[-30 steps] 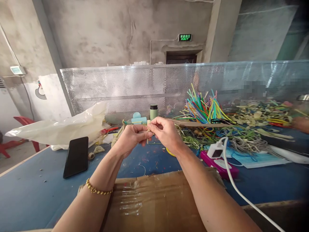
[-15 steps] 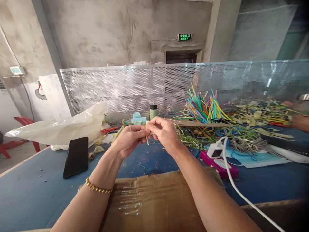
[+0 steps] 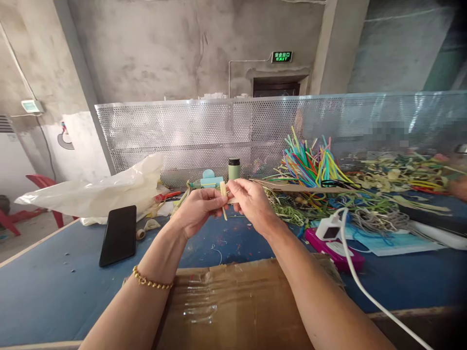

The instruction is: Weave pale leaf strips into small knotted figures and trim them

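Observation:
Above the blue table, my left hand pinches a pale yellow strip between thumb and fingers. The strip stands up above the thumb, and a thin end hangs below the fingers. My right hand is closed close beside it, its fingertips pinching a pale piece at the strip's side. Whether that piece belongs to the same strip I cannot tell. The fingers hide part of what is held. Behind the hands stands a green bottle with a black lid.
Cardboard lies under my forearms. A black phone and a plastic bag are left. Right are colourful stems, green strips, and a magenta power strip with a white cable. A co-worker's hand shows far right.
More of the pale strip now shows above my left thumb, and my right fingertips have shifted slightly away from it. The whole view has moved a little.

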Demonstrator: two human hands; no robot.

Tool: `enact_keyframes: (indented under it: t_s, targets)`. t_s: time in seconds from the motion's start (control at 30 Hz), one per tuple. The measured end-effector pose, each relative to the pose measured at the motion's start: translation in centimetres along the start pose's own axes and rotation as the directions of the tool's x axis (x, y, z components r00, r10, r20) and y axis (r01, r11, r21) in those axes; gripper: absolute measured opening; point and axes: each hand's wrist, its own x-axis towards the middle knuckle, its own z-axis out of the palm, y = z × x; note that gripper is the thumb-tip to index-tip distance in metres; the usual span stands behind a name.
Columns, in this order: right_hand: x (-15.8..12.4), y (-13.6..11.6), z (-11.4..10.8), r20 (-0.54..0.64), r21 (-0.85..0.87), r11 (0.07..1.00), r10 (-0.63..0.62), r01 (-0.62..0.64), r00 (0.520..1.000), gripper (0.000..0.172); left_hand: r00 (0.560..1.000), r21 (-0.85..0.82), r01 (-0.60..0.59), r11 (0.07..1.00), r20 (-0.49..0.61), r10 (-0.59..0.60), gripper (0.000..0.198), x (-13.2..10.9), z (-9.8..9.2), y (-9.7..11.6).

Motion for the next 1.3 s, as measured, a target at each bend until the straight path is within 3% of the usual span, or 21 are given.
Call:
enact_keyframes:
  t_s: [0.17,0.37,0.47,0.57,0.87,1.13,1.3]
  targets:
    - [0.0,0.4,-0.6,0.069,-0.079,0.997,0.013,-0.007,0.998,0.030,1.000,-0.051,-0.023,0.998,-0.009,0.022,0.021,0.1,-0.2,0.1]
    - [-0.1,0.0,-0.6,0.002,-0.180,0.983,-0.019,0.019,1.000,0.024,0.999,-0.033,-0.005,0.999,0.035,0.006,0.044,-0.1,-0.1,0.4]
    - [-0.1,-0.2,-0.5,0.003,-0.239,0.970,-0.052,0.052,0.999,0.023,0.997,0.053,-0.055,0.997,0.065,0.052,0.031,-0.1,0.0,0.4]
    - [-0.2,-0.4,-0.4,0.020,-0.284,0.955,-0.087,0.088,0.996,0.024,0.996,0.049,-0.090,0.995,-0.005,0.090,0.020,0.0,0.1,0.2]
    - [-0.2,-0.5,-0.1,-0.013,-0.343,0.935,-0.099,0.088,0.995,0.027,0.998,-0.029,-0.048,0.998,-0.030,0.047,0.015,0.0,0.2,0.5]
    - [-0.1,-0.1,-0.2,-0.006,-0.261,0.963,-0.074,0.070,0.997,0.026,0.999,-0.091,-0.052,0.994,-0.005,0.052,0.015,0.1,-0.3,0.4]
    - [0.2,0.5,0.1,0.017,-0.036,0.998,-0.054,0.055,0.998,0.027,0.987,-0.158,-0.063,0.985,0.137,0.085,0.019,0.1,-1.1,0.6]
